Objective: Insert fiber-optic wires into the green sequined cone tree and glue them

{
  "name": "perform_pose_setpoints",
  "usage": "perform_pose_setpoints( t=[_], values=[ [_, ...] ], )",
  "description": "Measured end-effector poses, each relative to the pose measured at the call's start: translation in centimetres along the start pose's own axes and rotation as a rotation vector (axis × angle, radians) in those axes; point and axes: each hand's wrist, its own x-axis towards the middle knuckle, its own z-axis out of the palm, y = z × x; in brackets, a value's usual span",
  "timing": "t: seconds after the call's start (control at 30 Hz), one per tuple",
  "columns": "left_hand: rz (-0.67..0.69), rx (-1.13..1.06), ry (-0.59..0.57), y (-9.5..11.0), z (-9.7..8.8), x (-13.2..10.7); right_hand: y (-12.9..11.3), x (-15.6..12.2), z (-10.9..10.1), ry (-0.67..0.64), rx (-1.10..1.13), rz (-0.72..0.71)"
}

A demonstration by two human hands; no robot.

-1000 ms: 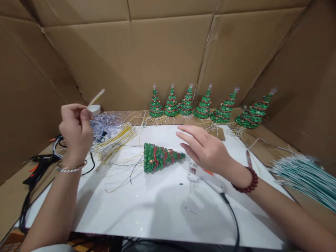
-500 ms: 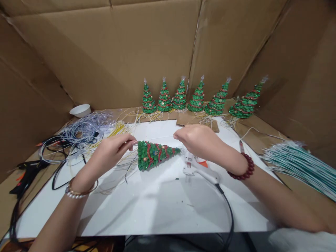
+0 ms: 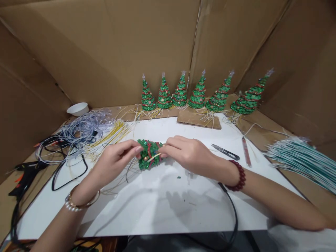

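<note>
- Green sequinned cone tree is held sideways between both hands, over the white desk.
- Left hand and right hand have their fingers curled closed, gripping the tree's two ends.
- Pale wire crosses the tree.
- Steel snips lie near the right hand, yellow wires near the left.
- Six similar trees stand in a row beyond.

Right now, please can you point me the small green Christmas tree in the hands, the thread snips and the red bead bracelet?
Green Christmas tree [image 3: 145,157]: head view, point on its green body.
Thread snips [image 3: 231,155]: head view, point on the dark handle.
Red bead bracelet [image 3: 237,179]: head view, point on the beads, right wrist.
</note>
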Motion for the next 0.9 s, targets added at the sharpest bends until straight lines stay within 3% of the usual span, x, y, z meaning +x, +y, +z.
perform_pose_setpoints(
  t=[0.13, 0.3, 0.5, 0.67, 0.8, 0.9],
  values=[
    [-0.194, -0.134, -0.051, -2.6, -0.1, -0.7, 0.5, -1.7, 0.0, -0.063, 0.036, -0.007],
    [-0.327, -0.427, -0.145, -4.2, 2.0, -1.6, 0.2, -2.8, 2.2, -0.013, 0.060, 0.056],
    [-0.337, -0.560, -0.174, -3.6, 3.1, -1.1, -0.1, -2.2, 3.9, 0.120, 0.053, 0.096],
    [-0.301, -0.596, -0.241, -3.4, 4.0, -0.1, -0.5, -2.4, 4.4, 0.136, 0.010, 0.128],
    [-0.234, -0.590, -0.173, -3.7, 4.9, 0.7, -0.7, -2.5, 4.5, 0.142, -0.050, 0.092],
    [-0.256, -0.645, -0.107, -3.7, 5.4, 1.1, -0.8, -2.5, 4.5, 0.138, -0.110, 0.089]
  ],
)
